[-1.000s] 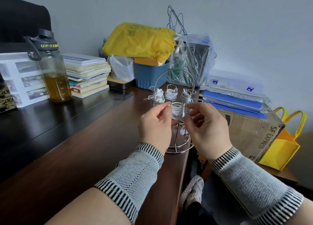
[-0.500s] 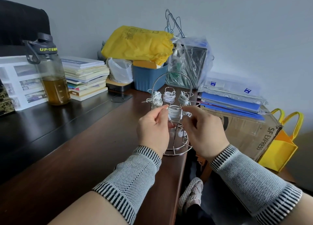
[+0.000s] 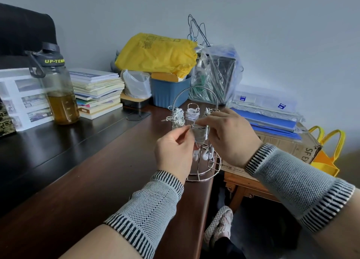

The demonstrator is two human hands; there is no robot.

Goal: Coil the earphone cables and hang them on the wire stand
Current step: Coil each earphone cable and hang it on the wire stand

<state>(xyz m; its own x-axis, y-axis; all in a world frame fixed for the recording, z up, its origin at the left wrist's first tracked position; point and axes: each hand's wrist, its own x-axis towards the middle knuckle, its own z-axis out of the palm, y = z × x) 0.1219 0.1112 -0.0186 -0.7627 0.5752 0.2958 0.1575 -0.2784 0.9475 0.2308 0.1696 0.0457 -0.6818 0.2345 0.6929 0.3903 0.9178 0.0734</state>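
You have 3 coiled cables [image 3: 191, 113] hanging on the wire stand [image 3: 196, 134] already – nice. Your left hand [image 3: 175, 151] and right hand [image 3: 229, 136] both pinch a 4th earphone coil [image 3: 199, 135] at the stand's front hook – just hang it.

Cluttered office or study: dark desk [image 3: 78, 161], stacked books [image 3: 97, 93], blue folders [image 3: 272, 120], courier box [image 3: 288, 143].
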